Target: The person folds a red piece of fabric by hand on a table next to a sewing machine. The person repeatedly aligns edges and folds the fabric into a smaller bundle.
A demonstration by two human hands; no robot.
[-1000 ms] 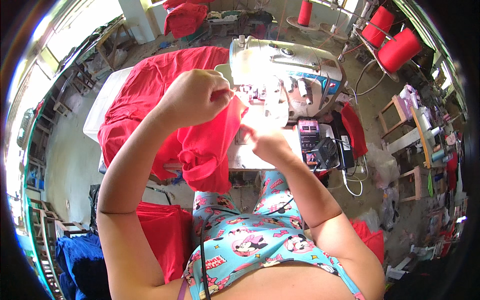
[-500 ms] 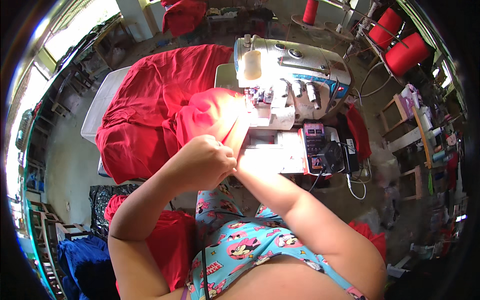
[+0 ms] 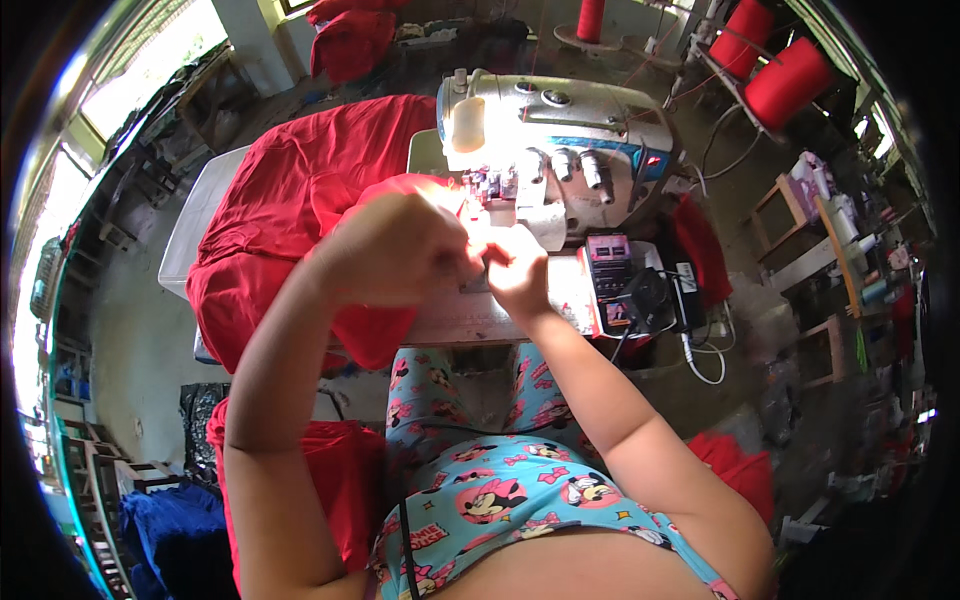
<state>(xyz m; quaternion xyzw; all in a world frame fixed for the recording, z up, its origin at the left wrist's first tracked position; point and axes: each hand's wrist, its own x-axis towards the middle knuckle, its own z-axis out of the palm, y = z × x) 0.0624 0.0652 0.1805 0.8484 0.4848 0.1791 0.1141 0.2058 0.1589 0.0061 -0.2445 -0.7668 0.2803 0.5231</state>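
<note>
A large piece of red fabric (image 3: 310, 180) spreads over the left of the work surface and runs up to the sewing machine (image 3: 590, 120). My left hand (image 3: 405, 250), smeared by motion, is over the fabric's near part with its fingers curled in on the cloth edge. Close beside it, my right hand (image 3: 520, 270) is closed in a pinch at the fabric edge, just in front of the machine's brightly lit needle area (image 3: 490, 185). Glare and my left hand hide part of the cloth between them.
A phone-like black device (image 3: 610, 265) and a cable lie right of my right hand. Red thread cones (image 3: 790, 85) stand on a rack at the far right. More red cloth (image 3: 330, 490) lies by my left side, with a blue cloth pile (image 3: 175, 530) further left.
My left hand has moved up toward the machine. My right hand, hidden before, now shows beside it. The red fabric's near edge has shifted, baring more of the work surface.
</note>
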